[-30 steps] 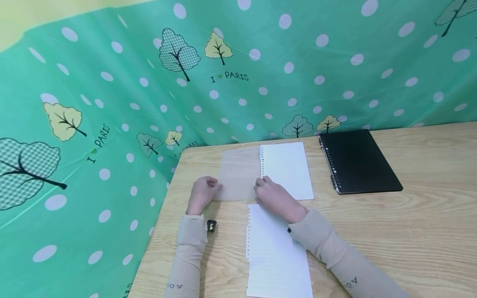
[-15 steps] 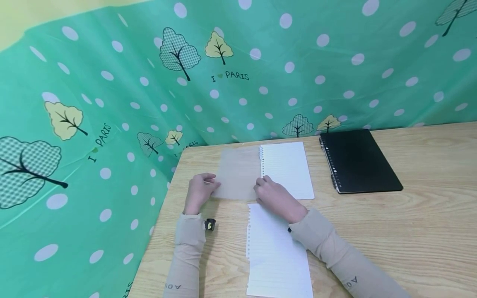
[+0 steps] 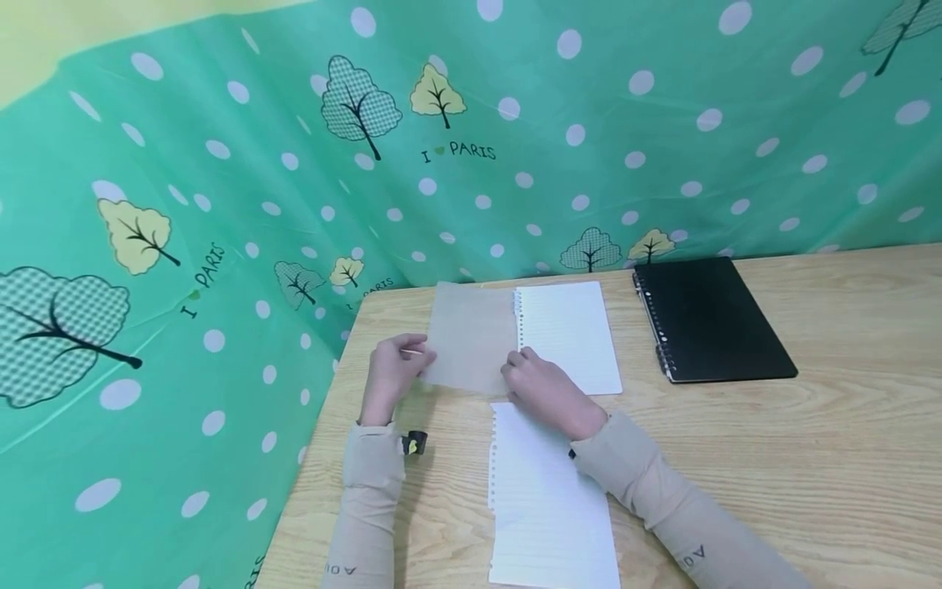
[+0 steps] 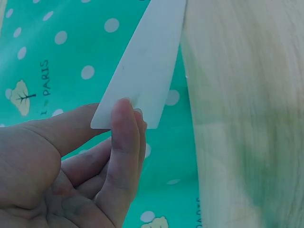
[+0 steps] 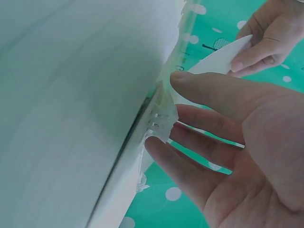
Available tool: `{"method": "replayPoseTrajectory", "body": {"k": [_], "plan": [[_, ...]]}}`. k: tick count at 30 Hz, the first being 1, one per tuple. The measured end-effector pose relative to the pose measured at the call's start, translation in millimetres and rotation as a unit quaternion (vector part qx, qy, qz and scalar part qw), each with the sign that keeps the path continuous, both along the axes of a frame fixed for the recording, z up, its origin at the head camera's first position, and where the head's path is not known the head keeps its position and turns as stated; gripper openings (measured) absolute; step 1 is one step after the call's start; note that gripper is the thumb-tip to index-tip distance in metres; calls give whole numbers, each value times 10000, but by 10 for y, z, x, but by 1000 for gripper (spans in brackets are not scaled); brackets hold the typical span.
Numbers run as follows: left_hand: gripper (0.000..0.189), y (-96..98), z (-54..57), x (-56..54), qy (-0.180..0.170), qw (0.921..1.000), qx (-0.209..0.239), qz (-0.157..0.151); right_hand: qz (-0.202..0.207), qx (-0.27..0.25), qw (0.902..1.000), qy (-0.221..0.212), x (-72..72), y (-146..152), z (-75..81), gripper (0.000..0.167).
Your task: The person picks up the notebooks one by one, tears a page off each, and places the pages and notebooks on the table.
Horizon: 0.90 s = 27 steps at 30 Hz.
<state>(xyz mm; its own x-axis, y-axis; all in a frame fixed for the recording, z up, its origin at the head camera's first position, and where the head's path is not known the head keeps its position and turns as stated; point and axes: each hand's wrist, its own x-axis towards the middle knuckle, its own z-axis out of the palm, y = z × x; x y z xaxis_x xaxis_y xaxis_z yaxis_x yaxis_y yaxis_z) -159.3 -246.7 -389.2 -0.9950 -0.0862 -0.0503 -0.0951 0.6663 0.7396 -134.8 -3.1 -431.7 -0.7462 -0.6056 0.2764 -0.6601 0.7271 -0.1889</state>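
An open ring-bound notebook lies at the back of the table, its white lined pages [image 3: 570, 335] on the right and a translucent cover [image 3: 471, 335] on the left. My left hand [image 3: 392, 376] pinches the cover's near left corner between thumb and fingers; in the left wrist view the cover [image 4: 142, 71] stands raised and bent. At the near end of the spine is my right hand [image 3: 548, 393], fingers curled about the clear ring binding [image 5: 162, 116] in the right wrist view. The fingertips behind the binding are partly hidden.
A torn-edged lined sheet [image 3: 552, 499] lies on the wooden table [image 3: 846, 458] in front of the notebook, partly under the right forearm. A black ring-bound notebook cover [image 3: 714, 319] lies to the right. A green patterned cloth [image 3: 500, 123] hangs behind and at left.
My left hand has moved slightly left and away from me, lifting the translucent cover's left edge off the table. The right hand stays at the binding.
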Motion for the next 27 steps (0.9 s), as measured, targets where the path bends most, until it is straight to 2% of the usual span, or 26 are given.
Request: {"method": "replayPoseTrajectory", "body": {"k": [8, 13, 17, 21, 27], "plan": [[36, 48, 113, 38, 176, 9993, 299, -131, 67, 91, 9998, -188, -22, 14, 83, 16], [38, 86, 181, 67, 294, 9985, 364, -286, 74, -79, 9992, -376, -73, 8, 163, 8], [39, 125, 217, 97, 369, 9977, 418, -385, 43, -375, 9978, -541, -147, -43, 264, 15], [43, 165, 251, 130, 404, 9961, 629, -459, -84, -763, 9935, -836, -220, -130, 430, 27], [51, 223, 300, 175, 367, 9930, 916, -649, -368, -1620, 9791, -1173, -313, -249, 647, 32]]}}
